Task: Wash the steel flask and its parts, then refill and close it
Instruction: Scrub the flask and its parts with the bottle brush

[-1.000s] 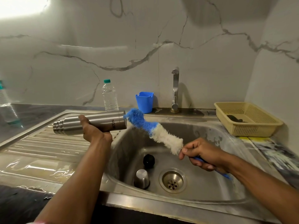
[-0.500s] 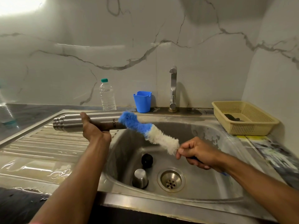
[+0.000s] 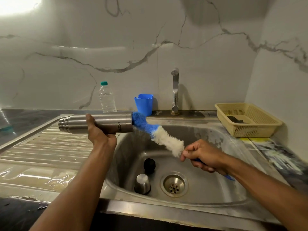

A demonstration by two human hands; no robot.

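My left hand (image 3: pixel 98 132) grips the steel flask (image 3: pixel 106 123), held sideways above the sink's left edge with its open mouth to the right. My right hand (image 3: pixel 200 155) grips the blue handle of a bottle brush (image 3: pixel 158 134). The brush's blue tip is at the flask's mouth, just entering it; its white part slopes down to my hand. In the sink basin (image 3: pixel 208 185) a steel cup lid (image 3: pixel 142 184) stands upside down, and a black stopper (image 3: pixel 149 165) lies behind it.
A tap (image 3: pixel 175 90) rises behind the basin, with a blue cup (image 3: pixel 144 104) and a clear plastic bottle (image 3: pixel 107 98) to its left. A yellow basket (image 3: pixel 248 120) sits at the right. The wet ribbed drainboard (image 3: pixel 41 147) lies left. The drain (image 3: pixel 174 185) is mid-basin.
The brush's blue tip has moved left from just outside the flask to its mouth. My right hand followed it leftward. The flask has stayed about level.
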